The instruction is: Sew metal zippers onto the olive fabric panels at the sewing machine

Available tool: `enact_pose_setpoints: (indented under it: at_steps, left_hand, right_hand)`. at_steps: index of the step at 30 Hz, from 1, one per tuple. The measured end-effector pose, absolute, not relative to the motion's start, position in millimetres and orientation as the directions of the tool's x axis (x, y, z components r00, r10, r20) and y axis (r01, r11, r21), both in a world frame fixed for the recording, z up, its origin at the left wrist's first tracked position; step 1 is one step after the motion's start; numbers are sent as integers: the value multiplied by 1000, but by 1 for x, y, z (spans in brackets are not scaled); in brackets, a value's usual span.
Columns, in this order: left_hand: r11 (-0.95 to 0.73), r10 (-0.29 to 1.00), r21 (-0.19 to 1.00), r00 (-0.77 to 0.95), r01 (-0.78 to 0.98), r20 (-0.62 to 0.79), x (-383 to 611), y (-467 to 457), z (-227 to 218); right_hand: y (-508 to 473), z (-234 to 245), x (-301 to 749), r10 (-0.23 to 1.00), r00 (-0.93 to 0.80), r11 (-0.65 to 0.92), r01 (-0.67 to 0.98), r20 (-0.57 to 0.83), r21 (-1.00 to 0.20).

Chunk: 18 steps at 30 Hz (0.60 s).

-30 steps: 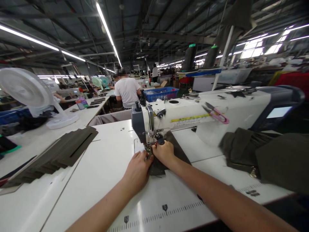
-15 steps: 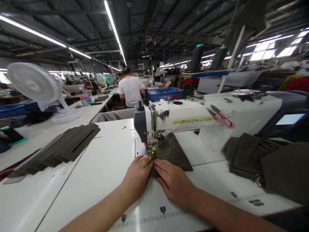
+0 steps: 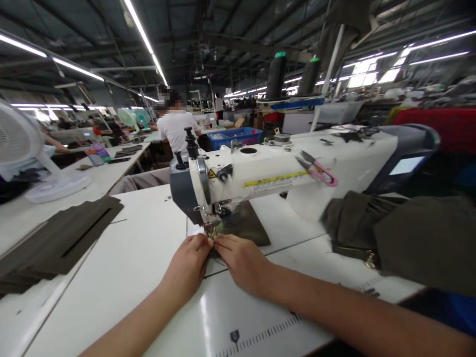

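Both my hands are close together at the needle end of a white sewing machine (image 3: pixel 260 168). A flat olive-green fabric piece (image 3: pixel 247 225) lies under the presser foot (image 3: pixel 211 225), spreading to the right beneath the machine arm. My left hand (image 3: pixel 186 267) has its fingers closed on the near edge of the fabric, just in front of the foot. Pressed together, the fingers of my right hand (image 3: pixel 243 260) hold the same edge, touching the left fingertips. A brassy bit of metal shows at the foot, partly hidden by my fingers.
Pink-handled thread snips (image 3: pixel 318 169) rest against the machine arm. Stacked olive panels (image 3: pixel 70 238) lie on the left. An olive bundle (image 3: pixel 416 238) with a zipper is on the right. Beyond are a white fan (image 3: pixel 22 139), a blue crate (image 3: pixel 234 138) and a seated person (image 3: pixel 176 126).
The view has swung right, so the machine and hands sit further left in it. The fabric has gone further under the foot, and my fingertips are nearer the needle.
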State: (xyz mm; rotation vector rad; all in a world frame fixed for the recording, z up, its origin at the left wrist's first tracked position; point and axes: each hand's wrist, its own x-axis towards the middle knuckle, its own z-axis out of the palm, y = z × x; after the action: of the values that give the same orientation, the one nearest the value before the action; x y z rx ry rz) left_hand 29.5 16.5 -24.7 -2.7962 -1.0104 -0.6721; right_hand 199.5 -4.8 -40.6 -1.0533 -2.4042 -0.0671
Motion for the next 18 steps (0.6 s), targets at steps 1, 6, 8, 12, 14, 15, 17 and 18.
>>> enact_pose_setpoints:
  at_steps: [1, 6, 8, 12, 14, 15, 17, 18]
  left_hand:
    - [-774, 596, 75, 681, 629, 425, 29, 17, -25]
    - [-745, 652, 169, 650, 645, 390, 22, 7, -19]
    - [-714, 676, 154, 615, 683, 406, 21, 4, -17]
    - [-694, 670, 45, 621, 719, 406, 25, 5, -19]
    - [-722, 625, -25, 668, 691, 403, 26, 5, -22]
    - [-736, 602, -56, 689, 675, 404, 27, 5, -24]
    - [-749, 568, -102, 714, 655, 408, 28, 5, -26]
    - [-748, 563, -117, 718, 653, 409, 28, 4, -27]
  right_hand:
    - [-4, -41, 200, 677, -561, 698, 695, 476, -174]
    - [-5, -34, 205, 710, -494, 657, 720, 502, -222]
    - [-4, -25, 206, 768, -459, 597, 765, 447, -239]
    - [-2, -16, 206, 826, -439, 537, 804, 353, -256]
    - [-6, -24, 204, 776, -476, 585, 788, 414, -192]
    - [-9, -30, 203, 731, -497, 615, 776, 468, -137]
    - [-14, -42, 201, 624, -526, 654, 756, 579, -18]
    - [-15, -47, 201, 580, -531, 661, 750, 618, 25]
